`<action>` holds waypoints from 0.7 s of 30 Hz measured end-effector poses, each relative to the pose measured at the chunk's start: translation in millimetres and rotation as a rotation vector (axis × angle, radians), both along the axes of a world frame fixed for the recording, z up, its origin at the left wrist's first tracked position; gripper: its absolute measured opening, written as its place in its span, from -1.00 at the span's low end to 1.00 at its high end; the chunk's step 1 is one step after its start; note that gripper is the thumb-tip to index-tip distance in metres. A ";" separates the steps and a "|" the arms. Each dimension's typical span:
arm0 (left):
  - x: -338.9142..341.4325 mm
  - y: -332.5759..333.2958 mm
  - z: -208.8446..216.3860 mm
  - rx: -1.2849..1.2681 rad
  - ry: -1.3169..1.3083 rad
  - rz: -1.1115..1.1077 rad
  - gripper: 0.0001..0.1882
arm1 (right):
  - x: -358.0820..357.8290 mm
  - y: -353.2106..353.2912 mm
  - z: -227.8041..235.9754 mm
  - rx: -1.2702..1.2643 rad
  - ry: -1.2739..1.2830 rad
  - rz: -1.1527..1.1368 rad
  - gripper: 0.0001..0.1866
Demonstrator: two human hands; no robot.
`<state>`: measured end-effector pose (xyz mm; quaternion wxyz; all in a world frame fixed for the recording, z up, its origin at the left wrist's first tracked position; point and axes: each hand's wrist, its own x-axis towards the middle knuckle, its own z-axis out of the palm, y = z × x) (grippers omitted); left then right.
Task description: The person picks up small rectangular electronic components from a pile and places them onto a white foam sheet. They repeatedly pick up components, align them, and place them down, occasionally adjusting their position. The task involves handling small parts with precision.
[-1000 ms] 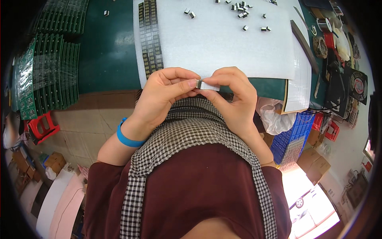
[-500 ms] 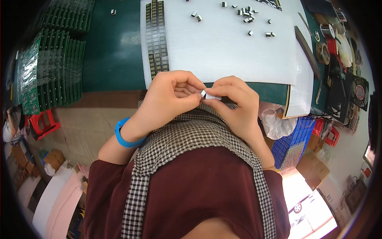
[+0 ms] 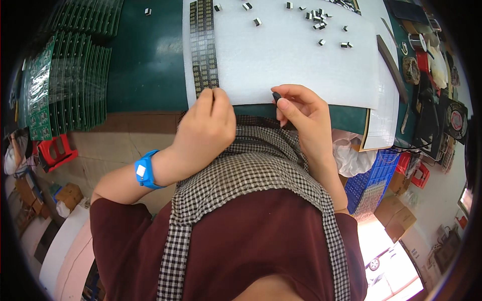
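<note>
My left hand point(image 3: 206, 118) is closed, its fingertips pressed together at the near end of long rows of black digit displays point(image 3: 203, 45). What is between those fingertips is hidden. To its right, my right hand point(image 3: 304, 108) is raised at the table's front edge and pinches a small black piece point(image 3: 276, 96) between thumb and forefinger; its other fingers curl loosely. Small loose blocks with white and black sides, like the displays, lie scattered on the white foam sheet point(image 3: 281, 65), among them a single block point(image 3: 257, 22) and a cluster point(image 3: 319, 19).
Stacks of green circuit boards point(image 3: 68, 85) stand at the left on the green table point(image 3: 145, 75). One loose block point(image 3: 147, 11) lies at the far left. On the right are a dark bar point(image 3: 392, 67), a solder spool point(image 3: 416, 41) and a small fan point(image 3: 456, 118). A blue crate point(image 3: 371, 175) stands below.
My hands have moved apart. The left has gone left and forward to the display rows. The right holds a black piece where a white block showed between the hands. The view has shifted slightly.
</note>
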<state>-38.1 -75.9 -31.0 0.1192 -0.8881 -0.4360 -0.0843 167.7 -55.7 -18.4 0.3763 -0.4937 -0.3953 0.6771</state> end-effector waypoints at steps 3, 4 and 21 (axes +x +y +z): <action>3.2 3.3 1.1 0.103 0.169 -0.073 -0.81 | -2.6 -0.7 3.2 -0.002 0.012 0.004 -0.77; 0.1 6.3 6.1 0.075 0.177 -0.123 -0.81 | -3.1 -1.5 4.1 -0.016 0.018 -0.004 -0.77; -30.4 39.9 46.9 -0.779 -0.919 0.151 -0.89 | 0.5 -2.3 3.1 0.143 -0.139 -0.021 -0.78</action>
